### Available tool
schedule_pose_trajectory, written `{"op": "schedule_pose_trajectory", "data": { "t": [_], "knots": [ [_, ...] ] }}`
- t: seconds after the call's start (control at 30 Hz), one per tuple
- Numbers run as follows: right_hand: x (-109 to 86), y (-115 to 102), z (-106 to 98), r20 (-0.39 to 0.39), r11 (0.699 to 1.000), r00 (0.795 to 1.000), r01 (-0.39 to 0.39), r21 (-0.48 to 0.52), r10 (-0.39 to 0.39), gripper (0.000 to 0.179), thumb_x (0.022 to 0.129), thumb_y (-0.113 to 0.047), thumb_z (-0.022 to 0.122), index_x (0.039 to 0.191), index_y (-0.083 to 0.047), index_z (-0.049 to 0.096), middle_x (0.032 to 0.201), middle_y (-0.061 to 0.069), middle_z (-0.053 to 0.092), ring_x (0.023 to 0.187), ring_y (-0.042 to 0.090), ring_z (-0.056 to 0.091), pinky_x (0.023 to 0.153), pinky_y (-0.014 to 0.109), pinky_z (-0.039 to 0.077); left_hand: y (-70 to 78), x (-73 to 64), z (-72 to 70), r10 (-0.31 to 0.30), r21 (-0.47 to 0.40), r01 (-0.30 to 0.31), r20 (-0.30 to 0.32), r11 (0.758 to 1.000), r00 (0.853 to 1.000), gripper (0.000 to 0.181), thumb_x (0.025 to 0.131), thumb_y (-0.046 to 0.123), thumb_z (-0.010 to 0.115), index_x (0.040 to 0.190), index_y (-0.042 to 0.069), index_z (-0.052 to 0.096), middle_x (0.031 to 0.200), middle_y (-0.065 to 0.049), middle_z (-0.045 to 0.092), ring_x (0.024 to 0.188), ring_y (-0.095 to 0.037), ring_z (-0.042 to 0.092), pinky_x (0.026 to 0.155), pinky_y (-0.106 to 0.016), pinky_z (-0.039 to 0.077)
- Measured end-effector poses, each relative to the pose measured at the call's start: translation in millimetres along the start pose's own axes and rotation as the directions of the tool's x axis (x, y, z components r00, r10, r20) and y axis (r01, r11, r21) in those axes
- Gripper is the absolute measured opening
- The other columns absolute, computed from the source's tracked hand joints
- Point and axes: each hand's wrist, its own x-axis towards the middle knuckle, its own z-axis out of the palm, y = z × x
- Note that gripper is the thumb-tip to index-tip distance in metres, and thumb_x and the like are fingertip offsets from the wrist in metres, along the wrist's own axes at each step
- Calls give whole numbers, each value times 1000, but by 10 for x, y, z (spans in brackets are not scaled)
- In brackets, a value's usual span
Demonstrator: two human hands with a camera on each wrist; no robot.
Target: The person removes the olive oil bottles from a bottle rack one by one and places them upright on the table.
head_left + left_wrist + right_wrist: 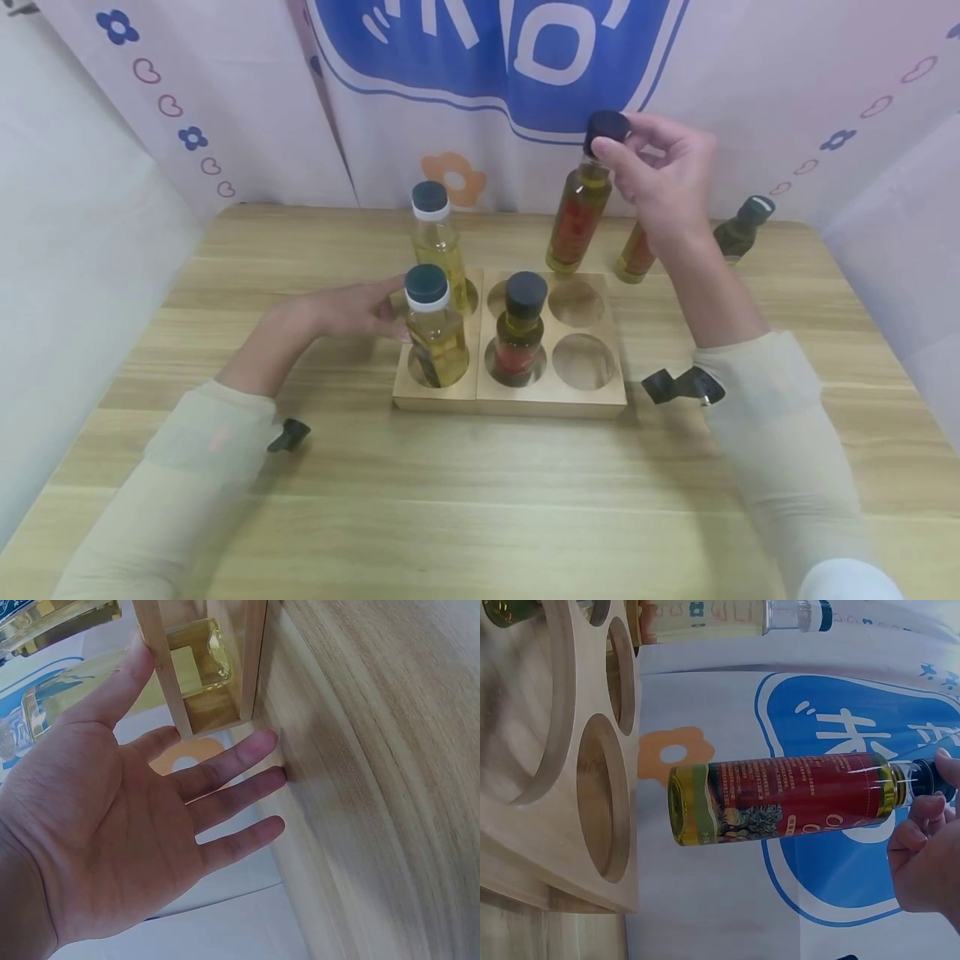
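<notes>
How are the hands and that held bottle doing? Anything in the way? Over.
Right hand pinching red-labelled bottle by dark cap. Left hand spread beside wooden rack. Nothing seen between held bottle and rack.

Left hand (127, 817) palm showing, fingers extended; thumb at wooden rack (253, 660); yellow-liquid bottle (204, 667) within; wood-grain tabletop (382, 780) alongside

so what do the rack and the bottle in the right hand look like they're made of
Rack: seemingly pale, smooth wood or wood-look board; faint grain shows in the right wrist view. Held bottle: clear, glossy, probably glass, though maybe plastic; yellowish liquid shows through its base.
</notes>
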Motion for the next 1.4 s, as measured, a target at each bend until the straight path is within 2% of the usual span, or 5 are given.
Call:
{"op": "schedule_pose_trajectory", "data": {
  "t": [0.17, 0.4, 0.7, 0.93, 1.4],
  "knots": [
    [38, 53, -16, -32, 1000, 999, -3, -14, 2, 14, 84, 6, 81, 95, -2, 81, 70, 3, 60, 47, 9, 48, 44, 17, 35, -26, 11, 5, -7, 5, 7, -1, 1000, 1000, 102, 97, 41, 72, 168, 13, 4, 130, -22, 60, 121, -36, 57, 103, -58, 47],
    [74, 148, -54, -85, 986, 996, -39, -159, 26, 25, 85, -6, 86, 109, -4, 80, 72, 0, 59, 51, 8, 52, 49, 17, 40, -6, 2, 4, -2, 0, 2, 4, 1000, 1000, 103, 97, 43, 71, 168, 13, 3, 131, -22, 60, 120, -36, 57, 102, -58, 48],
    [94, 320, -69, -67, 964, 998, -21, -265, 3, 32, 86, -13, 86, 115, -1, 78, 73, -3, 60, 44, 5, 40, 43, 18, 28, -6, -7, 3, 7, 12, -7, -13, 1000, 1000, 103, 96, 45, 73, 168, 14, 5, 128, -22, 61, 118, -36, 59, 100, -56, 50],
    [100, 429, -74, -54, 935, 998, -52, -351, 36, 41, 88, -18, 85, 124, 0, 74, 74, -5, 59, 41, 4, 37, 43, 18, 30, -13, 2, 0, -1, 27, 2, -30, 1000, 1000, 106, 93, 48, 74, 168, 14, 7, 131, -22, 61, 120, -36, 59, 101, -56, 50],
    [103, 618, -95, -78, 923, 997, -50, -382, 21, 37, 89, -16, 84, 120, 2, 74, 73, -8, 59, 45, 0, 40, 45, 16, 32, -30, 10, 5, -11, 22, 12, -25, 1000, 1000, 108, 93, 53, 73, 168, 15, 5, 133, -23, 60, 122, -37, 58, 104, -58, 48]
  ]
}}
